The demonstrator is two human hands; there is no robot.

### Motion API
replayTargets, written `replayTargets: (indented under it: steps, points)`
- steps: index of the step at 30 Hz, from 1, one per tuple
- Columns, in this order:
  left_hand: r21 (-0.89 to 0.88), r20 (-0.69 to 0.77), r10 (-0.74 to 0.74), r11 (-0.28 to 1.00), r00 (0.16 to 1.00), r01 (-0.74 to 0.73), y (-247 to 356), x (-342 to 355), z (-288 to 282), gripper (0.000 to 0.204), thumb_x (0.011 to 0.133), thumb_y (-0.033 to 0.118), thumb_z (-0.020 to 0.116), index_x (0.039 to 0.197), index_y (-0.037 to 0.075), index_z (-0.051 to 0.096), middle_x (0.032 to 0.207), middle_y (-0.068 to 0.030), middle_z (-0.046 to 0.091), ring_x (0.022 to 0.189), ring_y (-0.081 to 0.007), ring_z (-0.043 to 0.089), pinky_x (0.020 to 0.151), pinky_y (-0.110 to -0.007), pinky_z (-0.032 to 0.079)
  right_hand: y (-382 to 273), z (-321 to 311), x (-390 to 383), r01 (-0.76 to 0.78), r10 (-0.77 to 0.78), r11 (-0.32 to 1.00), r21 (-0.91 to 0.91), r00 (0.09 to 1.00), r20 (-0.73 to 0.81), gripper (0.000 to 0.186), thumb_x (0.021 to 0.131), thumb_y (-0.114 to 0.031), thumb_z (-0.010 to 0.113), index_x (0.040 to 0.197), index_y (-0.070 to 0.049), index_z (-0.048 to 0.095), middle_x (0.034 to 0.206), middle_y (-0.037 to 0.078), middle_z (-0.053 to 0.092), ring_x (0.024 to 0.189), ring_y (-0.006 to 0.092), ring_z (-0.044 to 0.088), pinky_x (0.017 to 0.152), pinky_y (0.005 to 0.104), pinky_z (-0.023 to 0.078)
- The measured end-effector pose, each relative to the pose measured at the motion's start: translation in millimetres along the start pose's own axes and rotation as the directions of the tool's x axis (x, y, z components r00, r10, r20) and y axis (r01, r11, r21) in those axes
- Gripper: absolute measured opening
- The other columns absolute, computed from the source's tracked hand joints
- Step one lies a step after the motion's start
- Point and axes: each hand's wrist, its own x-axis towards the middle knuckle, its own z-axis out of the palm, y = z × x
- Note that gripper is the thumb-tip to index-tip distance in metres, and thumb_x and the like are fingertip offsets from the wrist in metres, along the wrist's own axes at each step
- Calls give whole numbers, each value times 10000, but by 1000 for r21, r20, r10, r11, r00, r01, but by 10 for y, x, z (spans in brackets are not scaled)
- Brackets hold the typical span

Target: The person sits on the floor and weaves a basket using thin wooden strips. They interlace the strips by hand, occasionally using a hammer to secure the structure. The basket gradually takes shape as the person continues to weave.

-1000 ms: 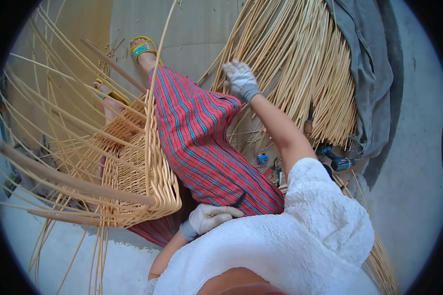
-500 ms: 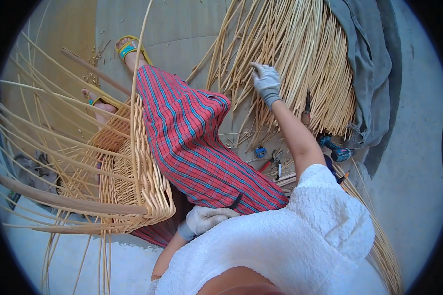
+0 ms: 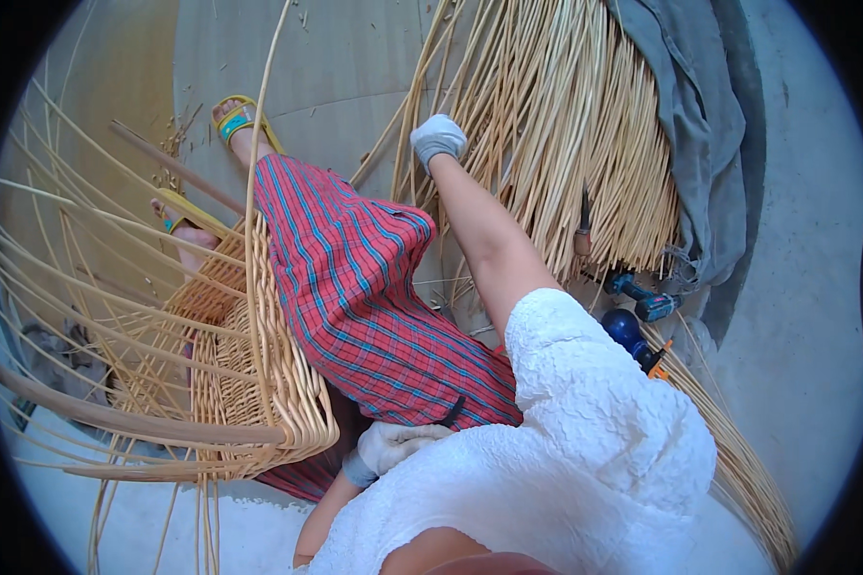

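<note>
My right hand (image 3: 438, 138), in a white and grey glove, is reached out at the left edge of a large sheaf of peeled wicker rods (image 3: 566, 144). Its fingers look curled in, and what they may hold is hidden. In my lap, against the white shirt, my left hand (image 3: 400, 447) rests in a similar glove, fingers loosely stretched and holding nothing that I can see. To its left lies a partly woven wicker basket (image 3: 302, 383) on its side against my red checked trousers (image 3: 355, 278), its long loose stakes fanning out leftward.
A pointed tool with a wooden handle (image 3: 583, 235) lies on the sheaf. Near it are a cordless drill (image 3: 642, 297) and a dark blue round object (image 3: 626, 333). Grey cloth (image 3: 690, 125) borders the sheaf; more thin rods (image 3: 729, 460) lie at lower right.
My right hand has moved left across the rods to the sheaf's edge, its fingers now curled. The right arm now hides the tape measure and pliers. My left hand stays in my lap.
</note>
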Motion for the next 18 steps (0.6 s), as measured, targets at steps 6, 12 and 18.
replayTargets:
  steps: [6, 12, 18]
  points:
    - [-77, 86, 116, 991, 990, -109, 10, 12, -8, 288, 1036, 98, 571, 1262, -39, 685, 1227, -85, 716, 1155, -138, 640, 1048, -289, 469, 143, -205, -377, -5, 85, 871, 492, 986, -140, 659, 831, -311, 693, 1393, -40, 481, 1144, 289, 699, 1092, 430, 682, 946, 471, 532]
    - [-55, 92, 80, 996, 992, -76, 42, 11, -16, 293, 1037, 118, 586, 1278, -16, 684, 1249, -76, 713, 1171, -127, 632, 1063, -294, 466, 401, -350, -270, -71, 94, 976, 207, 990, -102, 724, 864, -412, 721, 1455, -92, 451, 1153, 288, 699, 1067, 456, 679, 926, 488, 536]
    - [-123, 93, 65, 991, 994, -54, 15, 13, 21, 298, 1033, 140, 604, 1284, 4, 688, 1258, -65, 713, 1173, -118, 633, 1057, -290, 472, 638, -303, 104, 83, -82, 994, 65, 996, -18, 513, 875, -405, 708, 1186, 1, 671, 1119, 264, 719, 1068, 413, 693, 924, 442, 558]
